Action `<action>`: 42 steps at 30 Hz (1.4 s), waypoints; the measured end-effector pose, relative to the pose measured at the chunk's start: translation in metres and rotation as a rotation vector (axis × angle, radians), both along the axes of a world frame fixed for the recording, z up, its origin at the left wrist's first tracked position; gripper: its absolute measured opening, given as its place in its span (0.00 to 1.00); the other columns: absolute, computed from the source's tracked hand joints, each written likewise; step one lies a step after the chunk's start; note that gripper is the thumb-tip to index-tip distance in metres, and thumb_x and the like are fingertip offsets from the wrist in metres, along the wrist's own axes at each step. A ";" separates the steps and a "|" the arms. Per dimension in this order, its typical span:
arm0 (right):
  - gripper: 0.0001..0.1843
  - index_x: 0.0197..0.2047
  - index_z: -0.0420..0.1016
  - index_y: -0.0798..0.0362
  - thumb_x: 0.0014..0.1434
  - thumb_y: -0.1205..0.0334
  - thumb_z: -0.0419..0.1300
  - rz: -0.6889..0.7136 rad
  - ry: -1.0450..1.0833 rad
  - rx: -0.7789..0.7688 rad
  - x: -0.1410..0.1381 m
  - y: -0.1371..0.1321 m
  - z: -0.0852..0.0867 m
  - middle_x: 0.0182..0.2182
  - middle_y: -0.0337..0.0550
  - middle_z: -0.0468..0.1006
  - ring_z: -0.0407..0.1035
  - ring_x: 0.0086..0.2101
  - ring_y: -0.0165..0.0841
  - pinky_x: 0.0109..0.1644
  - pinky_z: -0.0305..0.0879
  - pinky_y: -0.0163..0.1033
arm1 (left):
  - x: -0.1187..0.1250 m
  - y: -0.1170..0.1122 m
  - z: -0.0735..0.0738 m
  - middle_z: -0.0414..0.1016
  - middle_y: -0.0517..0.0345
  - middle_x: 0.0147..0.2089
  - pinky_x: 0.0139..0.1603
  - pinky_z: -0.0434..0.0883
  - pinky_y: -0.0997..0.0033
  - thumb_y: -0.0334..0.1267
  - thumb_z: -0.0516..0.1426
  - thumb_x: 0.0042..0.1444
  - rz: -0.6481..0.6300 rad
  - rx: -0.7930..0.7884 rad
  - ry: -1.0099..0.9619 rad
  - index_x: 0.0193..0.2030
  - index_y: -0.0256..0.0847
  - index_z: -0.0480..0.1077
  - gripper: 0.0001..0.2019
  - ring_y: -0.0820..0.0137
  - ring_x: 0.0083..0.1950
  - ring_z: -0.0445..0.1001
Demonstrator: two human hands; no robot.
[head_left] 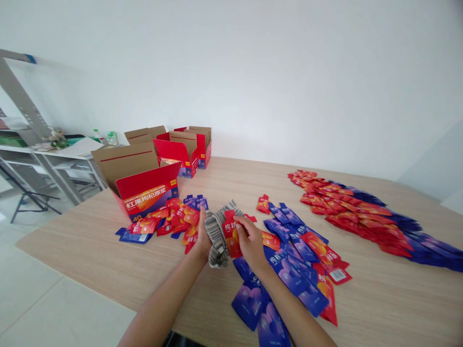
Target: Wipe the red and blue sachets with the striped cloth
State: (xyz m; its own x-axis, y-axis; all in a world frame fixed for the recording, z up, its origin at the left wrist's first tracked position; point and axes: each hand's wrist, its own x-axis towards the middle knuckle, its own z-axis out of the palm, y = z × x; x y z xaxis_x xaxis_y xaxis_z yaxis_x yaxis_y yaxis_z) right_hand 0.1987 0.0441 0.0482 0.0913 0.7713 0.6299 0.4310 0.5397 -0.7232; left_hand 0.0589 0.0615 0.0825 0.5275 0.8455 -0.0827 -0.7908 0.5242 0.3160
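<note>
My left hand (204, 235) is closed around a grey striped cloth (217, 237), which hangs down past the fingers. Between thumb and fingers of my right hand (251, 243) is a red pouch (231, 233) with white lettering, held upright against the cloth. Under and beside my right forearm lies a loose spread of blue pouches (285, 272) and red pouches (323, 248). Left of my left hand is a smaller heap of red pouches (177, 214) with some blue ones, in front of an open red box (148, 195).
More open red boxes (177, 149) stand behind the front one. A long row of overlapping red and blue pouches (354, 209) runs along the table's right side. The wooden table (231, 180) meets a white wall. Cluttered desks (68, 152) stand at far left.
</note>
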 end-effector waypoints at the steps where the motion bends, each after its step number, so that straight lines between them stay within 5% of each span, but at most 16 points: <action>1: 0.15 0.50 0.79 0.49 0.70 0.61 0.51 -0.031 0.000 0.015 -0.002 0.000 -0.004 0.48 0.49 0.81 0.75 0.50 0.40 0.58 0.71 0.52 | 0.003 -0.002 0.000 0.82 0.40 0.48 0.59 0.71 0.46 0.70 0.50 0.58 -0.010 -0.001 0.003 0.55 0.34 0.75 0.39 0.49 0.53 0.79; 8: 0.17 0.58 0.72 0.48 0.71 0.65 0.49 -0.101 -0.340 0.198 -0.010 -0.011 -0.015 0.65 0.53 0.64 0.58 0.64 0.46 0.66 0.57 0.63 | 0.007 -0.004 -0.002 0.83 0.42 0.45 0.54 0.75 0.55 0.66 0.49 0.61 0.015 -0.038 -0.014 0.53 0.34 0.76 0.35 0.54 0.48 0.81; 15: 0.17 0.62 0.66 0.46 0.72 0.61 0.49 -0.229 -0.380 0.210 -0.011 -0.015 -0.003 0.59 0.53 0.68 0.63 0.58 0.45 0.61 0.61 0.60 | 0.013 -0.015 0.005 0.83 0.46 0.41 0.51 0.76 0.59 0.62 0.46 0.66 0.070 -0.088 0.007 0.47 0.35 0.78 0.31 0.58 0.43 0.82; 24: 0.19 0.62 0.63 0.52 0.72 0.56 0.50 -0.417 -0.235 0.190 0.000 -0.007 -0.002 0.54 0.57 0.68 0.61 0.57 0.48 0.61 0.58 0.62 | 0.031 -0.030 -0.004 0.83 0.42 0.43 0.61 0.70 0.56 0.63 0.45 0.65 -0.039 -0.091 0.031 0.45 0.32 0.79 0.34 0.53 0.52 0.80; 29: 0.12 0.54 0.72 0.49 0.72 0.63 0.51 -0.362 -0.356 0.244 0.005 -0.008 0.001 0.50 0.52 0.70 0.65 0.52 0.43 0.58 0.61 0.56 | 0.035 -0.034 -0.010 0.82 0.42 0.48 0.65 0.66 0.56 0.63 0.46 0.65 -0.056 -0.048 -0.030 0.50 0.32 0.78 0.34 0.53 0.56 0.77; 33: 0.17 0.56 0.73 0.47 0.71 0.69 0.49 -0.230 -0.449 0.302 0.004 -0.008 -0.002 0.59 0.52 0.68 0.64 0.59 0.44 0.61 0.59 0.56 | 0.031 -0.029 -0.011 0.81 0.41 0.50 0.67 0.65 0.55 0.66 0.49 0.61 -0.060 -0.030 -0.047 0.52 0.32 0.77 0.36 0.51 0.59 0.76; 38: 0.22 0.63 0.68 0.48 0.70 0.72 0.48 -0.026 -0.498 0.376 0.002 -0.005 -0.007 0.61 0.51 0.72 0.64 0.61 0.40 0.63 0.61 0.52 | 0.015 -0.016 -0.005 0.80 0.39 0.52 0.66 0.66 0.53 0.71 0.50 0.57 0.020 0.020 -0.052 0.54 0.30 0.75 0.41 0.51 0.58 0.76; 42: 0.30 0.73 0.55 0.51 0.69 0.73 0.46 0.088 -0.599 0.322 -0.002 -0.008 -0.004 0.61 0.52 0.73 0.64 0.63 0.40 0.65 0.61 0.53 | 0.001 -0.007 0.002 0.81 0.37 0.49 0.63 0.69 0.51 0.73 0.49 0.55 0.027 0.029 -0.032 0.52 0.29 0.75 0.43 0.49 0.55 0.77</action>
